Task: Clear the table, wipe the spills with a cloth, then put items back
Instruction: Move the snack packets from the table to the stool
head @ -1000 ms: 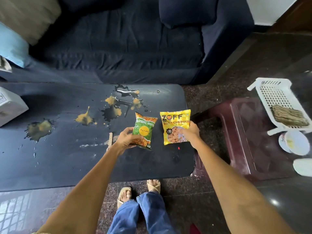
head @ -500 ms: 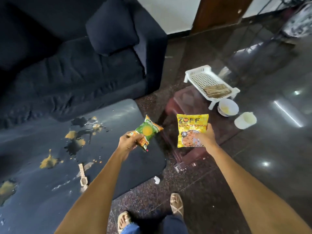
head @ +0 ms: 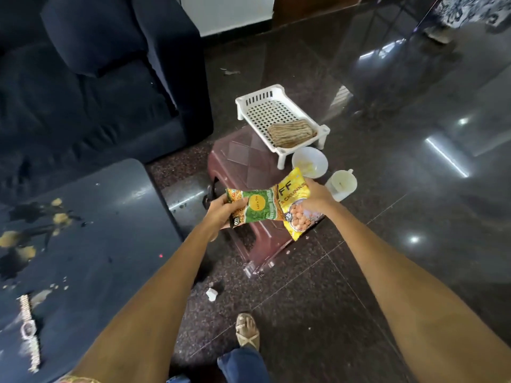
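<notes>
My left hand (head: 221,211) grips a green snack packet (head: 255,207) and my right hand (head: 315,197) grips a yellow soya chunks packet (head: 294,208). Both packets hang over a maroon plastic stool (head: 246,161) to the right of the dark table (head: 96,244), the green one overlapping the yellow one. On the table lie yellow and dark spills (head: 33,230) and a wristwatch (head: 29,330). A folded brownish cloth (head: 291,131) rests in a white plastic basket (head: 257,103) on the stool.
A white bowl (head: 309,161) and a white cup (head: 343,183) stand by the basket. A dark blue sofa (head: 96,78) fills the upper left. A scrap of paper (head: 211,294) lies on the glossy stone floor near my sandalled foot (head: 247,330).
My view has swung right, away from the table. Both hands carried the packets off the table to above the stool and brought them together until they overlap.
</notes>
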`<state>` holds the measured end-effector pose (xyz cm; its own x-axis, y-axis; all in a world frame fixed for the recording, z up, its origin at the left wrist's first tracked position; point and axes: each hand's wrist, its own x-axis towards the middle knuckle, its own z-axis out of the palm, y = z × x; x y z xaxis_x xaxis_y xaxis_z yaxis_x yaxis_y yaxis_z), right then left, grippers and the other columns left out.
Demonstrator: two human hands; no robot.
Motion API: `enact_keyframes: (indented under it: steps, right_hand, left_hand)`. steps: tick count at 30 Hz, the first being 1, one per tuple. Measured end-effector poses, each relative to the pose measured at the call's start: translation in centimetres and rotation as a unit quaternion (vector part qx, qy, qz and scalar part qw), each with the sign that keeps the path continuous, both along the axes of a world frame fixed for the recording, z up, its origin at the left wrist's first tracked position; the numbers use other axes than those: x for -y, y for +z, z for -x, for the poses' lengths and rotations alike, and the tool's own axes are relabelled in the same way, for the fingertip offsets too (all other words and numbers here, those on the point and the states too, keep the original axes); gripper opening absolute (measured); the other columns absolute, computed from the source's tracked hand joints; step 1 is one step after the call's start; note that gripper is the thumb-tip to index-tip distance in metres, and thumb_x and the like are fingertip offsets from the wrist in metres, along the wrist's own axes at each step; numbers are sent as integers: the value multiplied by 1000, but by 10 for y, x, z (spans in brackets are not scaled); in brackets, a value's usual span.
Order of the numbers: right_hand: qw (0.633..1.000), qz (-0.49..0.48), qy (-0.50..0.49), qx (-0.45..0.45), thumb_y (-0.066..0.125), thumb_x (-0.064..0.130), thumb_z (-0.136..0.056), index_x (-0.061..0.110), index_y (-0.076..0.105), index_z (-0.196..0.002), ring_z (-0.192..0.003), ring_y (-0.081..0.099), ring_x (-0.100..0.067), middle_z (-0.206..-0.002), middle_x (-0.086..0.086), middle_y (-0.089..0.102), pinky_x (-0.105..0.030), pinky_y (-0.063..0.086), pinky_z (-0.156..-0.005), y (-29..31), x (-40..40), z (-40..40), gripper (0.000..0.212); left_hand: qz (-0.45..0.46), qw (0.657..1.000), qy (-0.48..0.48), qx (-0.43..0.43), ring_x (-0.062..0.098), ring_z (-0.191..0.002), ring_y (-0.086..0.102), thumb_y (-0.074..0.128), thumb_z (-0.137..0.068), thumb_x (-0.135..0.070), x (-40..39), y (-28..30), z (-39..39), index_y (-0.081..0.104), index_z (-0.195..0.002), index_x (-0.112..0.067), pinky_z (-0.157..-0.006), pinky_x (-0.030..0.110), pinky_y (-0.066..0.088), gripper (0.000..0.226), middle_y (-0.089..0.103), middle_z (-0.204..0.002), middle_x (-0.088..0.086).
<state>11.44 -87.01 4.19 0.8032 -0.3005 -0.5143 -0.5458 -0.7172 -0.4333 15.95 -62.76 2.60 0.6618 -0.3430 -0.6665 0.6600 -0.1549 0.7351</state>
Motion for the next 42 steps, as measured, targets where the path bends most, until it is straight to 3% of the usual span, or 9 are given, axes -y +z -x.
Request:
enact_keyframes:
  steps: [5, 8, 11, 16, 19, 22, 27, 33, 42]
  right_hand:
    - [974, 51, 3, 222, 67, 0, -77, 6, 45, -135, -123, 45, -30, -127, -15, 51, -36, 38, -102, -16, 11, 7, 63]
    - [967, -117, -35, 225, 69, 21, -84, 10, 53, -129, -114, 53, -19, -122, -7, 58, -32, 47, -93, -7, 4, 16, 49]
    - [974, -188, -10, 124, 73, 32, -80, 18, 57, -121, -96, 55, -8, -103, 8, 60, -13, 42, -76, -6, 8, 24, 47]
    - [987, -32, 23, 156, 69, 46, -79, 10, 58, -116, -98, 61, -24, -104, -6, 67, -40, 49, -86, -23, 24, 21, 52]
    - [987, 44, 55, 148, 60, 54, -83, 8, 57, -114, -95, 60, -31, -98, -12, 65, -43, 46, -82, -33, 29, 17, 56]
    - [983, 63, 39, 169, 58, 52, -84, 6, 46, -129, -99, 56, -34, -104, -17, 61, -47, 43, -86, -41, 30, 18, 65]
    - [964, 79, -19, 252, 64, 35, -86, 2, 48, -120, -93, 53, -33, -99, -18, 59, -42, 43, -78, -44, 19, 28, 50]
    - [967, 121, -34, 222, 59, 40, -89, 4, 48, -118, -93, 54, -32, -100, -17, 59, -38, 44, -69, -46, 4, 16, 48]
    - [928, 244, 1, 280, 63, 36, -87, 3, 53, -117, -94, 57, -34, -104, -16, 61, -45, 48, -74, -39, -15, 12, 46]
  left_hand:
    - [-80, 988, -106, 79, 22, -100, 62, 76, -75, -26, 37, -12, -1, 54, -113, -11, -90, 36, 50, 46, 63, -111, 8]
    - [-57, 986, -101, 123, 14, -85, 57, 75, -77, -20, 64, -7, 0, 59, -93, -18, -77, 26, 46, 23, 61, -95, -1]
    - [-35, 984, -97, 148, 13, -90, 55, 73, -79, -16, 92, 4, -3, 62, -109, -10, -64, 12, 48, 32, 59, -102, 1]
    - [-228, 955, 79, 173, 22, -110, 55, 68, -82, -35, 120, -3, 8, 51, -122, -9, -88, 30, 44, 51, 60, -119, 6]
    - [-288, 942, 171, -5, 35, -115, 52, 56, -88, -42, 129, -17, 23, 41, -129, 0, -95, 41, 44, 60, 51, -128, 18]
    - [-168, 976, 131, -41, 18, -70, 57, 56, -88, -42, 135, -26, 28, 48, -124, -2, -71, 36, 57, 54, 61, -105, 12]
    - [-195, 978, 48, 54, 12, -62, 59, 53, -93, -21, 135, -29, 18, 38, -136, -3, -72, 37, 59, 49, 58, -123, 13]
    - [-237, 967, -29, 92, 33, -114, 57, 51, -90, -17, 121, -43, 3, 41, -131, 2, -89, 43, 54, 46, 49, -130, 20]
    - [-234, 964, -24, 125, 30, -111, 56, 49, -93, -19, 98, -30, 10, 45, -132, -4, -90, 38, 51, 42, 55, -128, 12]
